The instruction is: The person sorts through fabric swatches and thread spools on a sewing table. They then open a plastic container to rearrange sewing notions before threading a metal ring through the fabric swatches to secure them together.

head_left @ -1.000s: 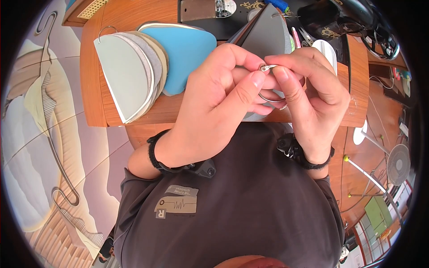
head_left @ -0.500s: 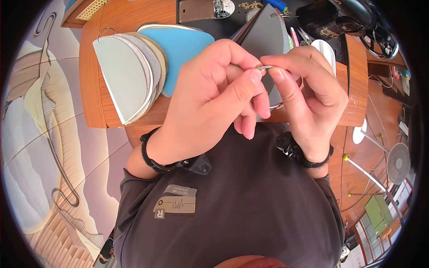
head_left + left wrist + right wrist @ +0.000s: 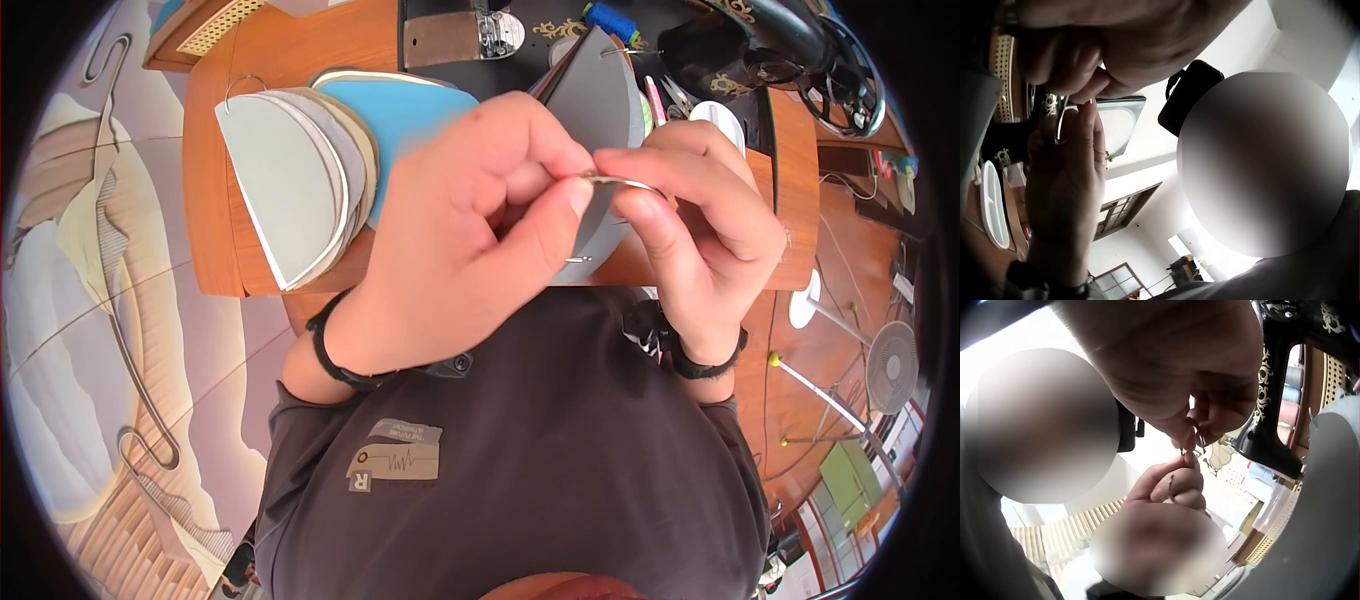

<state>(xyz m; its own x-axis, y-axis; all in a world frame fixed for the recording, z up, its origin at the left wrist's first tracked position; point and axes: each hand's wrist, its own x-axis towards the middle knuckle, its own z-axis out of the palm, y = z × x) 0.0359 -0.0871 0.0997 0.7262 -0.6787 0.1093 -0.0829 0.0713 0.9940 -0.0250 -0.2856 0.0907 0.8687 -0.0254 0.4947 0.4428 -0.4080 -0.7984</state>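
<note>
A thin curved metal ring (image 3: 628, 182), like a hinged binder ring, is held up between both hands in front of the chest. My left hand (image 3: 470, 230) pinches one end of it between thumb and index finger. The right hand (image 3: 715, 215) grips its curve between thumb and index finger, with the other fingers curled in. In the left wrist view the arc of the ring (image 3: 1060, 122) shows beside the right hand's fingers. Behind the hands stands a fan of dark grey half-round sheets (image 3: 590, 120). A blue sheet stack (image 3: 400, 115) lies partly behind the left hand.
Left on the wooden table (image 3: 212, 200) lies a pale half-round swatch stack (image 3: 280, 190) with a ring through its corner. A black sewing machine (image 3: 710, 50) stands at the back right, near blue thread (image 3: 610, 22), scissors (image 3: 675, 95) and a white dish (image 3: 720, 122).
The left hand has turned, its lower fingers folding in from spread. Both hands have lowered slightly, and more of the ring's arc now shows between them.
</note>
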